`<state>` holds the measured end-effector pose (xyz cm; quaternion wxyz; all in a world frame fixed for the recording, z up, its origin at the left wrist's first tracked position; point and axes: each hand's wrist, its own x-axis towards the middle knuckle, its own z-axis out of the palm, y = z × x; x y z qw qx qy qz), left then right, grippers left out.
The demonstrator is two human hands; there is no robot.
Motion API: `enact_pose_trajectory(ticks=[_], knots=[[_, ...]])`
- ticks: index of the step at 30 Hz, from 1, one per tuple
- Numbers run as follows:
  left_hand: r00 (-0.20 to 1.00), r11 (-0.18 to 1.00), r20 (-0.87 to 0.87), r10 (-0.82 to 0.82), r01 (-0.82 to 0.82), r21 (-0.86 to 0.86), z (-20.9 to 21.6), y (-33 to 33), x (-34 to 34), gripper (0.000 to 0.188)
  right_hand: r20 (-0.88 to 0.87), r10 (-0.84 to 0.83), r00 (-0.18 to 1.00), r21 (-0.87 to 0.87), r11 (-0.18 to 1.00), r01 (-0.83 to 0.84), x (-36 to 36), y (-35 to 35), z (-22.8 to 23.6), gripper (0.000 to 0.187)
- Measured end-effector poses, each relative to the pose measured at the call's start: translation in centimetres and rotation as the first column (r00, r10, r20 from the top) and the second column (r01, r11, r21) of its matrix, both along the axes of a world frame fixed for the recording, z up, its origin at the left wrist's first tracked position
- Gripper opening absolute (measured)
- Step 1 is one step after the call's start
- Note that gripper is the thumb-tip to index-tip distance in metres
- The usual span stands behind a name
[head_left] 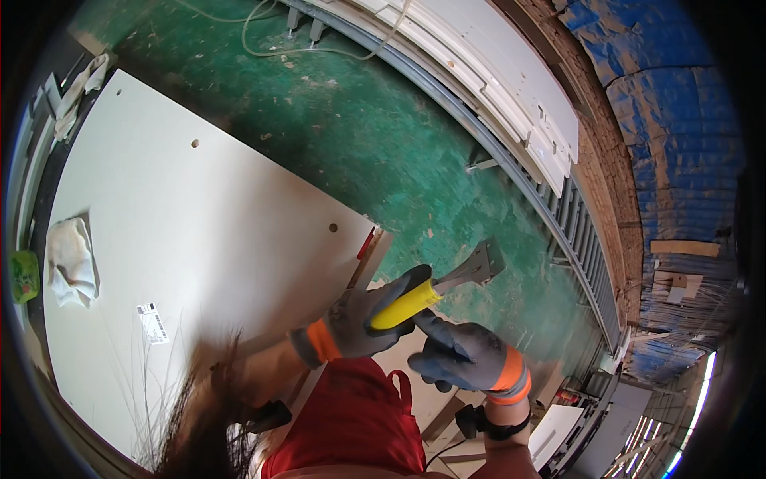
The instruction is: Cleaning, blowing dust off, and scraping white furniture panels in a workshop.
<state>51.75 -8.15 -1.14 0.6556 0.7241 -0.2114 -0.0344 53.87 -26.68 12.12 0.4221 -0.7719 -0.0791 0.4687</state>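
My left hand, in a grey glove with an orange cuff, is closed around the yellow handle of a scraper. The scraper's flat metal blade points away to the upper right, over the green floor. My right hand, gloved the same way, is just beside the handle. One finger of it stretches toward the handle's lower side; the others are loosely bent, and nothing shows between them. I cannot tell whether that finger touches the scraper. A large white panel with several round holes lies to my left.
A crumpled white cloth, a printed label and a green object are at the panel's left part. Beyond the green floor runs a grey roller conveyor with white boards stacked on it. A pale hose lies at the far side.
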Motion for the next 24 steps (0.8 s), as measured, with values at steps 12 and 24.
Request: enact_pose_trajectory(ticks=[12, 24], knots=[[0.752, 0.862, -0.536, -0.384, 0.084, -0.499, 1.4, 1.5, 0.9, 0.087, 0.418, -0.319, 0.851, -0.150, 0.899, 0.411, -0.8, -1.2, -2.2, 0.080], [0.633, 0.740, -0.508, -0.583, 0.158, -0.653, 0.8, 0.8, 0.2, 0.079, 0.937, 0.288, 0.199, -0.349, 0.765, 0.541, 1.8, -6.1, -7.7, 0.043]])
